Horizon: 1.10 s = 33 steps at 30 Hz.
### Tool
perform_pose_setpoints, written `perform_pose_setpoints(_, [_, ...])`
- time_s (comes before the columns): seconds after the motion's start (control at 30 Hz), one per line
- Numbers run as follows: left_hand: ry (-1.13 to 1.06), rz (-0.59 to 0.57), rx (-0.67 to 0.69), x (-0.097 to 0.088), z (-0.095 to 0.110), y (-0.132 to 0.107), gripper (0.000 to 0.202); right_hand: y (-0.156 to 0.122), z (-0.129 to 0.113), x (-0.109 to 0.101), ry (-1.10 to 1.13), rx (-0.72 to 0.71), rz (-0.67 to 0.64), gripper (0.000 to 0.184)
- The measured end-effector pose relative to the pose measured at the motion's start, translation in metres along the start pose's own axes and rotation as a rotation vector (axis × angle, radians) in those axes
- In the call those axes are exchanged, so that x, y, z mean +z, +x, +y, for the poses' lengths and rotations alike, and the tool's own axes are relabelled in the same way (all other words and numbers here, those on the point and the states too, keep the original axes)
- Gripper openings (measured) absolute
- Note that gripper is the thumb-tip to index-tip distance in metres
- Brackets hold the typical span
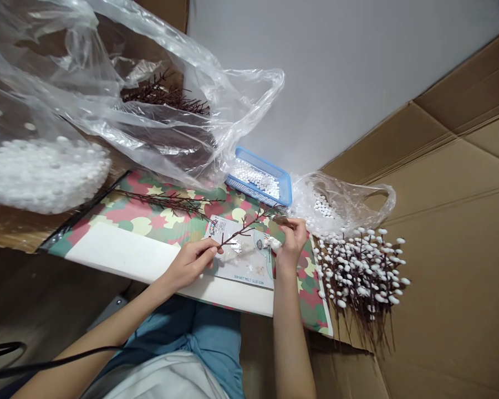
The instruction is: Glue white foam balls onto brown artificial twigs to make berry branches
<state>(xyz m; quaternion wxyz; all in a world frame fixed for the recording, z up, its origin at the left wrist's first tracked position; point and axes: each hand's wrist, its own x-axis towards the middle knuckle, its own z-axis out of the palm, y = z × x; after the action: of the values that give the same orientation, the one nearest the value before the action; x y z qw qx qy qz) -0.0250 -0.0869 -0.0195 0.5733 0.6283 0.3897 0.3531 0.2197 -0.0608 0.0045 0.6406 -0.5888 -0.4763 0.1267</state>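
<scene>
A bare brown artificial twig [243,228] is pinched by its lower end in my left hand [195,259], and its forked tips point up and to the right. My right hand [291,244] is closed at the far end of the twig, around a short, slim brownish tool [281,220] whose kind I cannot make out. Beneath both hands lies a card printed "DIY hot melt glue gun" [233,271], with a white blob [235,246] on it. A crumpled white thing [271,242] sits beside my right wrist.
More bare twigs [170,202] lie on the patterned table cover [141,226]. Behind is a blue basket [286,191] of white beads. White-tipped stems [363,271] are bunched at right by a clear bag [353,202]. Large plastic bags [37,177] fill the left; cardboard [449,249] walls the right.
</scene>
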Motion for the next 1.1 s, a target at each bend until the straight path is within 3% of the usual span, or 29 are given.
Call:
perform_pose_setpoints(0.7, [-0.014, -0.005, -0.009, -0.001, -0.002, 0.001, 0.036, 0.002, 0.015, -0.009, -0.155, -0.047, 0.029, 0.012])
perform_pose_setpoints(1.1, [0.073, 0.000, 0.030, -0.001, 0.001, -0.001, 0.035, 0.002, -0.022, -0.013, -0.358, -0.256, 0.005, 0.010])
